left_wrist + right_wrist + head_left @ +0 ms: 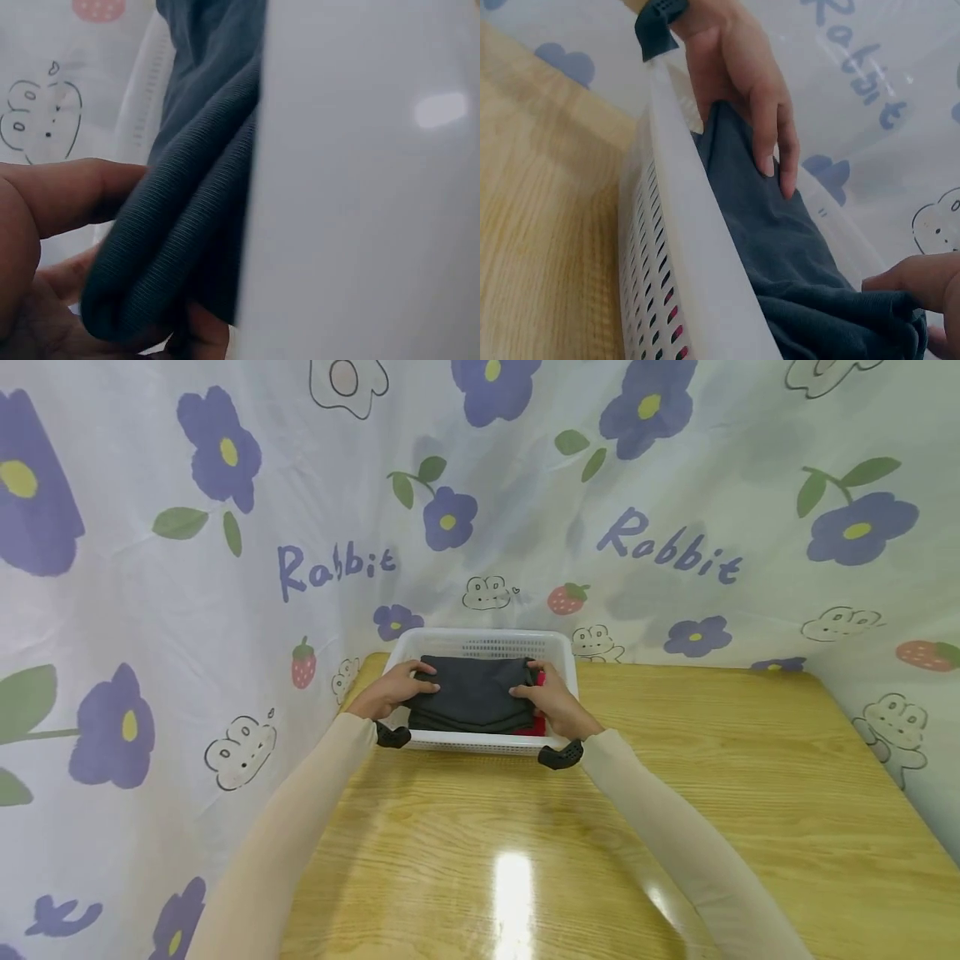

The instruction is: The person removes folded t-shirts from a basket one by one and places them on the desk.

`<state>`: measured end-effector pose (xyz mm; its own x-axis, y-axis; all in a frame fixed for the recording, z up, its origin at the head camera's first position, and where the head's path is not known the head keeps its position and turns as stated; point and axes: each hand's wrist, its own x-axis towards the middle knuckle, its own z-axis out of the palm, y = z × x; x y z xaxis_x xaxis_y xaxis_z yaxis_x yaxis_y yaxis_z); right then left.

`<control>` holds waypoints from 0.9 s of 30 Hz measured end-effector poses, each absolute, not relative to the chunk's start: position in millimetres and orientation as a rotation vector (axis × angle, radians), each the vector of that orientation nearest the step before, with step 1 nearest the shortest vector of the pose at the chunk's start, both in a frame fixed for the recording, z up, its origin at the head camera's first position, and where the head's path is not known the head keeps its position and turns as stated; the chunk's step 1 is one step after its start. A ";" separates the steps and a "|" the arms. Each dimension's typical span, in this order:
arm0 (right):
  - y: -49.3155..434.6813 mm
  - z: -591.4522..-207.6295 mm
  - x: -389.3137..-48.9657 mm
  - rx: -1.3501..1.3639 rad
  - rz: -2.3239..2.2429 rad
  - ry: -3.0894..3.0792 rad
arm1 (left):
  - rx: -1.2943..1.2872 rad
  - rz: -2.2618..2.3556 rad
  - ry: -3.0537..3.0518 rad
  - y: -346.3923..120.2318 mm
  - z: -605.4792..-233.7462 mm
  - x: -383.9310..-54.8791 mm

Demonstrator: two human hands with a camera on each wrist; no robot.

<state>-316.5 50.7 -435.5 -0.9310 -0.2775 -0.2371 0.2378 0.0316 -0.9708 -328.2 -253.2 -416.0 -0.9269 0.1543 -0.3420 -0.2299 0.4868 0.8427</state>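
Note:
A folded dark grey garment (480,689) lies in a white plastic basket (480,740) and fills most of its width. My left hand (392,689) grips the garment's left end; in the left wrist view the thumb and fingers lie around its thick folded edge (187,187). At the opposite end my right hand (558,702) pinches the garment, its thumb on top and other fingers lower. Something red (539,725) shows beneath the garment at the right, mostly hidden. The right wrist view shows both hands and the cloth (769,217) inside the basket wall.
The basket stands at the back left of a wooden table (675,793), close to a patterned curtain (525,552) behind and to the left. Its perforated front wall (649,247) rises between the wrists and the cloth. Black straps (561,754) sit on both wrists.

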 end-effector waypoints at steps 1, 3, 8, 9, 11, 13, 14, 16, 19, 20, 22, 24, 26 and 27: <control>51.0 -435.3 -316.5 -0.060 -1.957 1.945 | -0.060 1.432 2.355 -252.0 -415.4 -328.1; 51.9 -435.6 -316.8 -0.095 -1.935 1.951 | -0.054 1.446 2.338 -249.6 -413.8 -327.7; 52.7 -437.6 -318.3 -0.190 -1.774 2.120 | -0.036 1.432 2.324 -246.3 -411.2 -326.4; 52.5 -438.3 -318.5 -0.217 -1.737 2.151 | -0.031 1.426 2.326 -246.5 -411.3 -326.2; 51.7 -440.0 -318.9 -0.260 -1.672 2.206 | -0.021 1.419 2.332 -247.4 -411.7 -325.6; 51.1 -442.1 -318.9 -0.282 -1.641 2.237 | -0.011 1.426 2.332 -248.5 -412.4 -325.2; 51.0 -443.5 -319.2 -0.284 -1.639 2.247 | 0.001 1.425 2.338 -249.1 -412.7 -325.1; 50.5 -445.8 -319.4 -0.279 -1.648 2.266 | 0.023 1.418 2.359 -250.1 -413.0 -324.7; 50.2 -447.0 -319.5 -0.290 -1.652 2.309 | 0.049 1.386 2.413 -251.3 -412.7 -323.6; 50.1 -446.9 -319.5 -0.299 -1.646 2.331 | 0.056 1.375 2.434 -251.8 -412.5 -323.1; 50.0 -445.2 -319.1 -0.306 -1.642 2.371 | 0.063 1.369 2.461 -252.7 -411.4 -321.7; 50.5 -442.5 -318.8 -0.301 -1.644 2.401 | 0.071 1.371 2.480 -253.8 -409.7 -320.7; 51.6 -438.6 -317.7 -0.291 -1.652 2.418 | 0.078 1.382 2.488 -254.4 -407.1 -319.8; 52.3 -436.2 -316.9 -0.286 -1.658 2.421 | 0.082 1.387 2.492 -254.4 -405.4 -319.3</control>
<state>-316.9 52.3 -436.2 -0.9628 -0.2657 -0.0496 -0.0499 0.3547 -0.9336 -319.3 -254.4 -405.4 -0.9570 0.1878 -0.2212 -0.0891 0.5354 0.8399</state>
